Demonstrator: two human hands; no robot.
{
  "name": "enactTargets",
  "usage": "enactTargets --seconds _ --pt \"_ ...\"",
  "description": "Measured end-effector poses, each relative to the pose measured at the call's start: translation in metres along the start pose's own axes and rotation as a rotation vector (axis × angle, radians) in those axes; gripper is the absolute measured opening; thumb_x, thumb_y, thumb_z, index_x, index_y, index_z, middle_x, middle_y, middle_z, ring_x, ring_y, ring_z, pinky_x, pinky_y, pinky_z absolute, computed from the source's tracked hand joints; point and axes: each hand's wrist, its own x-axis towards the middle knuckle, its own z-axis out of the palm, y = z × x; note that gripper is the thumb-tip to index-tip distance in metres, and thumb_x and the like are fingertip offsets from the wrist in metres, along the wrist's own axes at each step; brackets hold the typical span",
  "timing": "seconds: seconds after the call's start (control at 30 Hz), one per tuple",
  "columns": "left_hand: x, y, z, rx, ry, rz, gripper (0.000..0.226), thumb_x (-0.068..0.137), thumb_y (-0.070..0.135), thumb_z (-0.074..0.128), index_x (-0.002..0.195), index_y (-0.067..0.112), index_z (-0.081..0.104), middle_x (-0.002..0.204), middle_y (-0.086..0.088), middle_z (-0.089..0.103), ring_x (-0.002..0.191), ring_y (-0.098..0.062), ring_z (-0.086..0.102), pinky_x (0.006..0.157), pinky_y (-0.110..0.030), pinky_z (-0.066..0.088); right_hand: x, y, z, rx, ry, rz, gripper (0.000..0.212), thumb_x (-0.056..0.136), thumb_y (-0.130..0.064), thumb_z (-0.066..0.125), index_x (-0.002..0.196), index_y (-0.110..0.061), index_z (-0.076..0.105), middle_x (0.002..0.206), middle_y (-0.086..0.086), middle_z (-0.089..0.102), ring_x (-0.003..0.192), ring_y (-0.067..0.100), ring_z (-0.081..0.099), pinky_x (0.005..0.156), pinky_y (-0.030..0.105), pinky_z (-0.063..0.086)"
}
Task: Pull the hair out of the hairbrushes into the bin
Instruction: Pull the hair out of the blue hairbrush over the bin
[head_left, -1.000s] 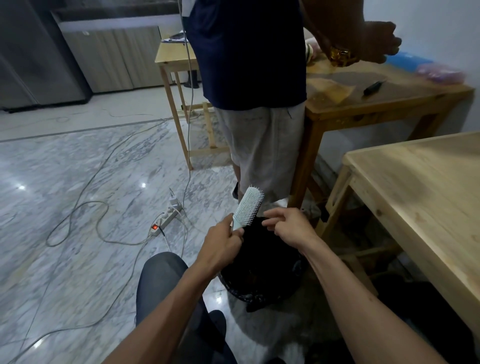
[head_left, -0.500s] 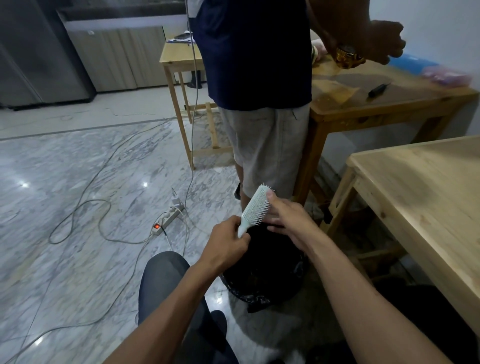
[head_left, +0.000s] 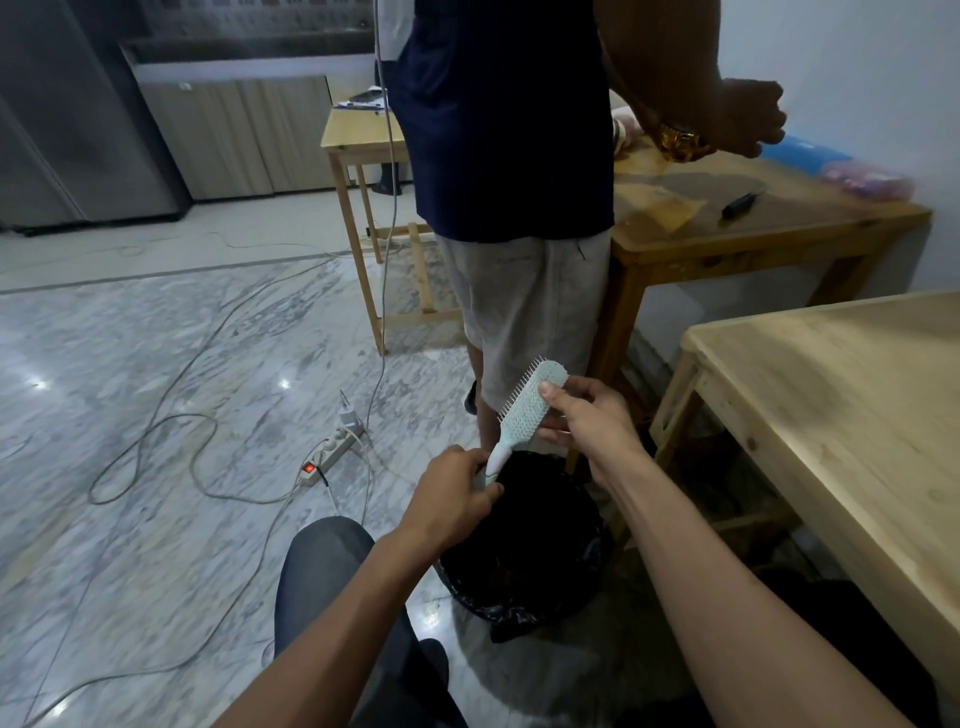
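Observation:
A pale mint hairbrush (head_left: 523, 415) with a white handle is held tilted above the bin (head_left: 524, 551), a round one lined with a black bag, on the floor between my knees. My left hand (head_left: 457, 493) is closed around the handle's lower end. My right hand (head_left: 587, 421) rests against the brush head from the right, thumb on its upper part and fingers behind it. The bristles face left. I cannot make out any hair on the brush.
A person in a dark shirt and grey shorts (head_left: 519, 249) stands just beyond the bin, at a brown wooden table (head_left: 769, 234). A light wooden table (head_left: 841, 415) is at my right. A power strip (head_left: 332, 452) and cables lie on the marble floor to the left.
My right hand has moved from below the brush head up onto it, and now holds its right side. The brush has risen a little and tilted more to the right.

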Motion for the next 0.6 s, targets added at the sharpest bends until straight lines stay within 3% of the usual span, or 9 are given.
enactTargets --seconds 0.1,0.2,0.4,0.6 --pt "0.001 0.006 -0.006 -0.019 0.062 0.012 0.031 0.087 0.027 0.069 0.117 0.02 0.069 0.096 0.0 0.058 0.089 -0.022 0.06 0.07 -0.033 0.042 0.001 -0.013 -0.002 0.016 0.028 -0.017 0.024 0.093 -0.015 0.074 0.112 -0.007 0.062 0.099 0.015 0.076 0.078 0.021 0.076 0.059 0.027 0.063" --pt "0.002 0.018 -0.016 -0.078 0.145 0.005 0.021 0.083 0.027 0.073 0.102 0.023 0.066 0.091 0.006 0.063 0.081 -0.02 0.065 0.067 -0.036 0.051 0.0 -0.033 -0.006 0.038 0.067 -0.026 0.031 0.091 -0.014 0.075 0.117 -0.004 0.062 0.101 0.019 0.075 0.072 0.02 0.075 0.052 0.023 0.06" --pt "0.007 0.057 -0.041 -0.085 0.285 0.094 0.023 0.076 0.035 0.071 0.094 0.02 0.072 0.086 0.001 0.071 0.08 -0.021 0.064 0.067 -0.039 0.051 -0.015 -0.084 -0.022 0.048 0.044 -0.108 0.017 0.094 -0.015 0.071 0.108 -0.006 0.066 0.087 0.008 0.074 0.069 0.017 0.074 0.063 0.028 0.063" --pt "0.008 0.111 -0.058 -0.075 0.359 0.244 0.02 0.08 0.029 0.076 0.095 0.015 0.074 0.084 0.0 0.069 0.076 -0.019 0.062 0.061 -0.034 0.045 -0.037 -0.126 -0.046 0.047 0.084 -0.227 0.03 0.091 -0.016 0.073 0.119 -0.012 0.062 0.108 0.013 0.076 0.09 0.024 0.077 0.066 0.03 0.059"
